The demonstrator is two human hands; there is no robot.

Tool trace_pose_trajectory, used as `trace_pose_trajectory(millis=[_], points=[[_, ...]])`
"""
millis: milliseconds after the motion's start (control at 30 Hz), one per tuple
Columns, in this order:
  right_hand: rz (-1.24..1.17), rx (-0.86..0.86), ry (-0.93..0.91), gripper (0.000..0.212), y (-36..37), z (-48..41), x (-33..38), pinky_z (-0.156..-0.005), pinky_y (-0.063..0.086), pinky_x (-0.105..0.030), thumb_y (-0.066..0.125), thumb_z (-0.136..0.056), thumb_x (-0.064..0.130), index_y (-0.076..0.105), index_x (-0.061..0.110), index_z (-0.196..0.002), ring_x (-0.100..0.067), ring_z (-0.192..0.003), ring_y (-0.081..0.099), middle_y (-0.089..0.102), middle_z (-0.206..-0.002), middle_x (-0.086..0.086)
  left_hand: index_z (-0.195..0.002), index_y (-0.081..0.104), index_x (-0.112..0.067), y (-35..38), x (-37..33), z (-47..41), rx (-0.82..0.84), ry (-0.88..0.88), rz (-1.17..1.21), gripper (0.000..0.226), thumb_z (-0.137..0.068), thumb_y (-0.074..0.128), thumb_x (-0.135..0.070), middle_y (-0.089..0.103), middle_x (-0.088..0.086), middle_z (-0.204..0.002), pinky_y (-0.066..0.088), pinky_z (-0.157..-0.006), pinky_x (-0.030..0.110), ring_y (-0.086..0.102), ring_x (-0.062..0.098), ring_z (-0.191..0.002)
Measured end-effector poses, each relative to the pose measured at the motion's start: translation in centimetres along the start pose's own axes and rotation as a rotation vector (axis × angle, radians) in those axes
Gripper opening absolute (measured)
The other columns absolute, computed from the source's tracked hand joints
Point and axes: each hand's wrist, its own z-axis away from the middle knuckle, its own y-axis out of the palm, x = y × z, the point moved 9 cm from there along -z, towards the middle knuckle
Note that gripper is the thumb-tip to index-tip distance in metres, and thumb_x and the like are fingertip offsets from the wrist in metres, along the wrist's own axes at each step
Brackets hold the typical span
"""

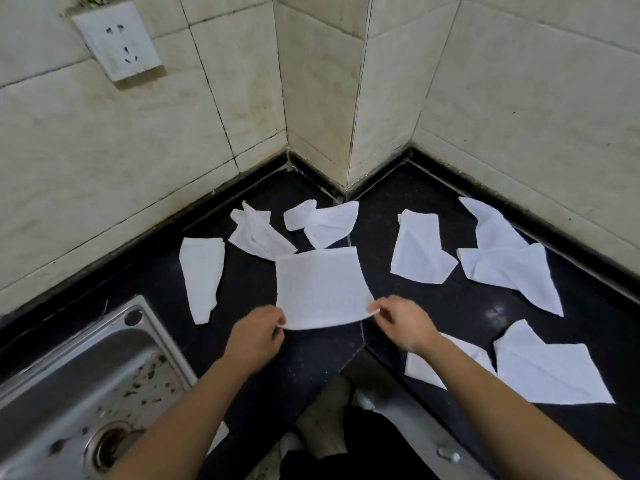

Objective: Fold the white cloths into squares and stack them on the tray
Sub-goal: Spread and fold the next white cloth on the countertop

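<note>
White cloth [320, 289] is pinched at its near corners by left hand [258, 336] and right hand [403, 320] over black counter [311, 368]; crumpled cloths [420, 247] surround it, steel sink [79, 382] cut off left.

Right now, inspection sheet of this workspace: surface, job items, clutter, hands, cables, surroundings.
Surface: black speckled stone corner countertop, seam down the middle.
Job's things: flat white cloth held by its near corners; eight more crumpled or part-folded white cloths around it, e.g. long one at left, wide one near right. No tray seen.
Clutter: nothing seen.
Grippers: left hand and right hand each pinch a near corner.
Cables: nothing seen.
Surroundings: stainless steel sink with debris at left; beige tiled walls; loose white wall socket.
</note>
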Motion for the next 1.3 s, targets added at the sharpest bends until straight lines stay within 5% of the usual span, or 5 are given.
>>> trace_pose_trajectory(millis=[133,300,567,900,1300], points=[[0.098,0.208,0.038,0.023,6.2,2.4,-2.6,-0.087,0.048,-0.033,0.052,-0.099,0.032,0.067,0.031,-0.117,-0.024,-0.106,0.062,0.061,-0.114,0.0,-0.095,0.062,-0.015,6.6,-0.4,4.0,0.275,0.06,-0.13,0.011,-0.087,0.054,-0.014,0.063,0.001,-0.098,0.045,-0.07,0.034,0.058,0.023,-0.092],[0.098,0.238,0.038,0.022,8.1,3.9,-4.0,-0.088,0.048,-0.029,0.055,-0.097,0.033,0.066,0.031,-0.116,-0.021,-0.103,0.063,0.059,-0.111,0.003,-0.071,0.056,-0.023,8.6,-1.1,6.8,0.268,0.145,-0.147,0.027,-0.061,0.078,-0.011,0.058,-0.009,-0.075,0.042,-0.045,0.025,0.057,0.014,-0.065],[-0.024,0.229,0.035,0.016,6.7,1.9,-4.4,-0.087,0.049,-0.027,0.06,-0.096,0.034,0.069,0.031,-0.109,-0.015,-0.094,0.061,0.059,-0.103,0.006,-0.102,0.072,-0.028,7.6,2.2,4.6,0.333,-0.178,0.075,0.013,-0.093,0.063,-0.03,0.066,-0.012,-0.1,0.048,-0.082,0.025,0.061,0.008,-0.094],[-0.659,-0.046,0.29,0.011,3.4,-6.0,-5.0,-0.084,0.05,-0.02,0.076,-0.089,0.022,0.076,0.021,-0.1,-0.01,-0.083,0.068,0.072,-0.087,0.006,-0.1,0.072,-0.014,6.0,7.3,0.6,-0.129,-0.903,0.91,0.016,-0.085,0.078,-0.016,0.071,0.001,-0.097,0.051,-0.08,0.03,0.066,0.014,-0.089],[-0.687,-0.097,0.289,0.02,3.3,-12.7,-4.9,-0.086,0.046,-0.019,0.071,-0.093,0.024,0.075,0.017,-0.11,-0.01,-0.089,0.065,0.069,-0.093,0.009,-0.105,0.075,-0.015,6.4,9.5,-4.1,-0.283,-0.869,0.767,0.019,-0.087,0.075,-0.018,0.072,-0.004,-0.098,0.051,-0.093,0.028,0.067,0.01,-0.093]])
